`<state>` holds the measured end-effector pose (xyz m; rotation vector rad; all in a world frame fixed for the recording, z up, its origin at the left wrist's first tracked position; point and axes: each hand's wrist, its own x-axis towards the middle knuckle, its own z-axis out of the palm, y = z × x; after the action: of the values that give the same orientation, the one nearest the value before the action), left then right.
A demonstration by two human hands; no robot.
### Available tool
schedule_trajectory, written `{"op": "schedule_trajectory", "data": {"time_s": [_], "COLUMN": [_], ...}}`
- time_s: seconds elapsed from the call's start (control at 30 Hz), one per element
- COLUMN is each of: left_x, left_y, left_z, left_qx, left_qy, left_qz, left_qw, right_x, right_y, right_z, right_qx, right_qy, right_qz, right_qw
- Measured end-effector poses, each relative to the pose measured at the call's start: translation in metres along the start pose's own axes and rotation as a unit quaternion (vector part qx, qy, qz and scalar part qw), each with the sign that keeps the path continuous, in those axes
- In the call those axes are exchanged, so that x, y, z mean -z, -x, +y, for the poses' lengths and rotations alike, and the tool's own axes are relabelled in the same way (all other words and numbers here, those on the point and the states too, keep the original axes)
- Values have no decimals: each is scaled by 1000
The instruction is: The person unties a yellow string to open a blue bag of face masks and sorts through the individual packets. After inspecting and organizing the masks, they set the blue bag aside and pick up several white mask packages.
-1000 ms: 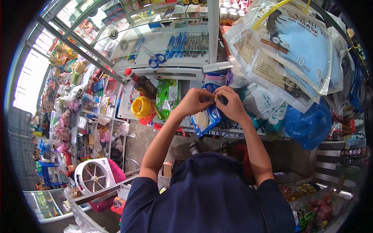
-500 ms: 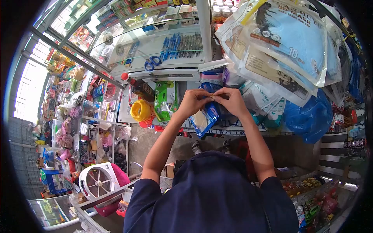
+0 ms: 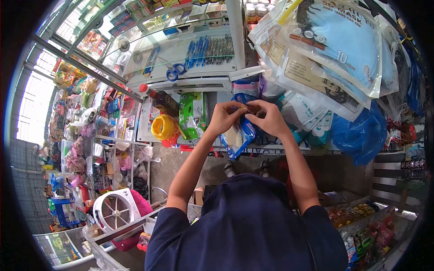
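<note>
My left hand (image 3: 224,118) and right hand (image 3: 270,118) pinch the top of a blue packet (image 3: 242,135). It hangs below my fingertips, so both grips steady it.

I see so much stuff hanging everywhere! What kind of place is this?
Most likely a small shop. Packs of face masks hang in bunches, pens and scissors lie in a glass display case, and shelves of packaged goods crowd one side.

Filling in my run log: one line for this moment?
left hand pinching blue packet top | right hand pinching same | scissors in case
</note>
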<state>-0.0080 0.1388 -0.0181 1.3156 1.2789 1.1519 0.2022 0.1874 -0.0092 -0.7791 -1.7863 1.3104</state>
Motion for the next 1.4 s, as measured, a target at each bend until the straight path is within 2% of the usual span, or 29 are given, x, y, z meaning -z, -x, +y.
{"op": "schedule_trajectory", "data": {"time_s": [0.1, 0.2, 0.4, 0.53, 0.6, 0.63, 0.73, 0.8, 0.83, 0.9, 1.03, 1.1, 1.2, 1.33, 1.4], "left_x": [0, -2, 2, 5, 8, 10, 18, 21, 22, 25, 28, 27, 25, 22, 19], "left_y": [0, 1, -1, -3, -8, -10, -16, -17, -18, -21, -25, -26, -26, -22, -18], "left_z": [1, 6, 17, 32, 30, 30, 43, 58, 62, 57, 46, 46, 49, 59, 53], "left_qx": [0, -4, 33, 44, -22, -54, -24, 36, 65, 70, 72, 71, 49, 42, 22], "left_qy": [-1, 2, -6, -71, -135, -167, -215, -194, -183, -149, -70, -83, -130, -169, -147], "left_qz": [-1, -5, 2, -6, -24, -33, -71, -105, -123, -134, -150, -141, -143, -121, -99], "left_qw": [1000, 1000, 999, 996, 990, 984, 974, 975, 973, 977, 984, 984, 980, 977, 984], "right_x": [9, 9, 3, 1, 3, 4, 5, 3, 3, 6, 1, -3, -3, -13, -21], "right_y": [-2, -3, -3, 0, 0, 0, -2, -4, -4, -3, -6, -5, -6, -5, -3], "right_z": [-15, -6, -4, -17, -19, -14, 6, 8, 6, -2, 2, 0, 7, 14, 11], "right_qx": [-36, -62, -36, -35, -50, -58, -84, -104, -107, -113, -141, -130, -128, -105, -83], "right_qy": [67, 63, -21, 47, 67, 17, -118, -191, -139, -32, -63, -82, -56, -6, 13], "right_qz": [-58, -56, -14, -44, -68, -73, -83, -82, -89, -101, -66, -40, -62, 1, 42], "right_qw": [995, 995, 999, 997, 994, 995, 986, 973, 981, 988, 986, 987, 988, 994, 996]}}
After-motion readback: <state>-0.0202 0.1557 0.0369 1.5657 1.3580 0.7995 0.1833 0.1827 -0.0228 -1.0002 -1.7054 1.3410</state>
